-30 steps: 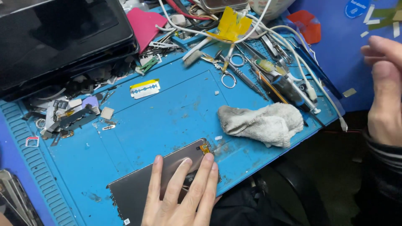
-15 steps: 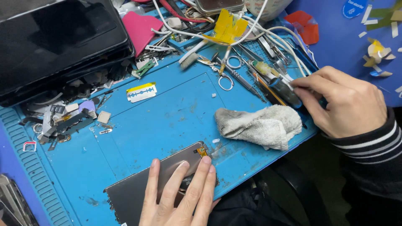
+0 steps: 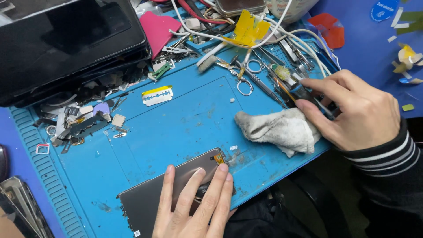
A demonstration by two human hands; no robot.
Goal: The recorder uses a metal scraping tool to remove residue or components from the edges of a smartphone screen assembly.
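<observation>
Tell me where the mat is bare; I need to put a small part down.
The blue mat is bare in the middle, between the razor blade, the grey rag and the dark phone panel under the left hand. The top edge, around the right hand, is crowded with tools and cables.

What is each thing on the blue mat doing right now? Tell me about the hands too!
Left hand: flat, pressing on the phone screen.
Phone screen: lying flat, dark.
Right hand: fingers closing on a dark tool.
Dark tool: among other tools, being gripped.
Cloth: crumpled, under the right hand.
Scissors: lying closed.
Razor blade: lying flat, untouched.
</observation>
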